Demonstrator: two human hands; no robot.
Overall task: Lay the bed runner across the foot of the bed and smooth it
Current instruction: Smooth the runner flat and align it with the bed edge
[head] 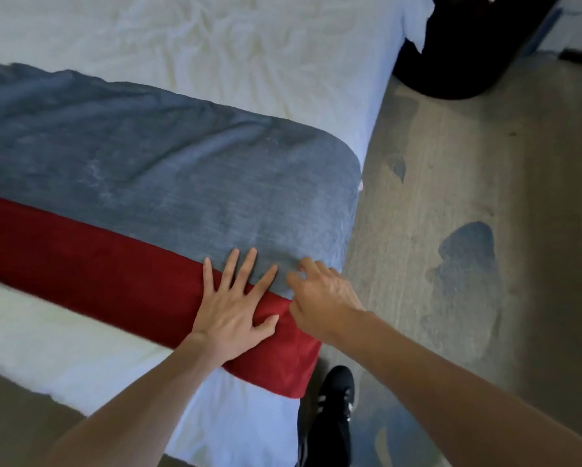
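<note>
My left hand [234, 308] lies flat on the bed runner [148, 170], fingers spread wide over the line where its red band meets the grey-blue, palm on the red. My right hand [321, 303] sits just beside it, fingers bent, tips on the cloth (pinching or only pressing, I cannot tell). The runner lies across the white bed [215, 45] — its end draped over the corner, near my black shoe [338, 389].

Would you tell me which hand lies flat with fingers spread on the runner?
The left hand, pressing flat across the red band and grey band; the right hand beside it has its fingers curled.
</note>
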